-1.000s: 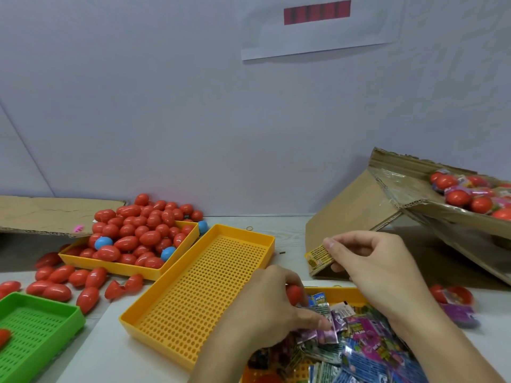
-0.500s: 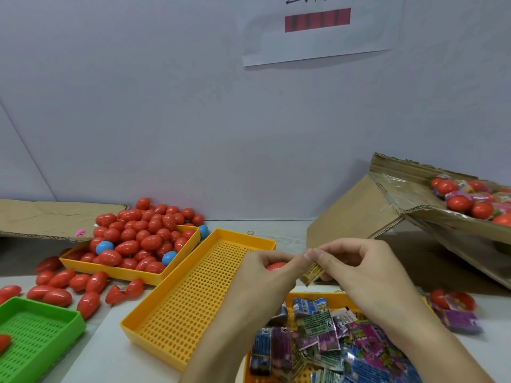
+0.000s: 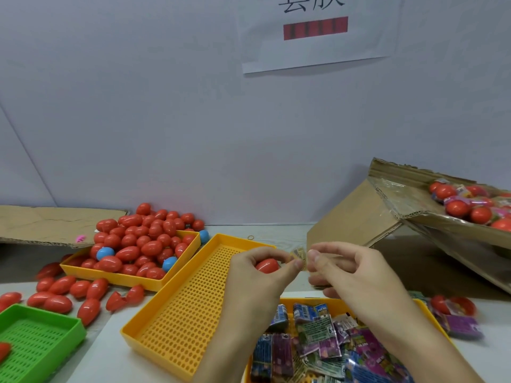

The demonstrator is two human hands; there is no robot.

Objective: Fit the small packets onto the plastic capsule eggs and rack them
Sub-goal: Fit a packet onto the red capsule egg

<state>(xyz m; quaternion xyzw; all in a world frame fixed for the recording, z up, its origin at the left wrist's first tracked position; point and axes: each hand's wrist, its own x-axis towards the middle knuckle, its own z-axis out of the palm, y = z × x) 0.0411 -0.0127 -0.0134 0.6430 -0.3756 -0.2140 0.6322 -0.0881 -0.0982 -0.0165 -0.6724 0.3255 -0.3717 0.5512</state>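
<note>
A: Red capsule egg (image 3: 266, 265), where was it?
B: Cupped in the curled left hand (image 3: 258, 272), above the empty yellow rack (image 3: 193, 305).
A: And the packet?
B: A small yellow packet (image 3: 299, 255), at the egg's three o'clock, was pinched between both hands' fingertips; the right hand (image 3: 347, 272) gripped its far edge.
A: Other packets?
B: Heaped in a tray (image 3: 318, 302) at six o'clock.

Pale grey-white wall (image 3: 166, 120) far beyond the fingers (image 3: 297, 263), evenly lit, no hard shadows. White paper sheet (image 3: 318, 34) taped high above fingers, dark characters and a red bar. Light table (image 3: 276, 236) underneath. Flat cardboard (image 3: 41, 225) against wall, far left of fingers.
</note>
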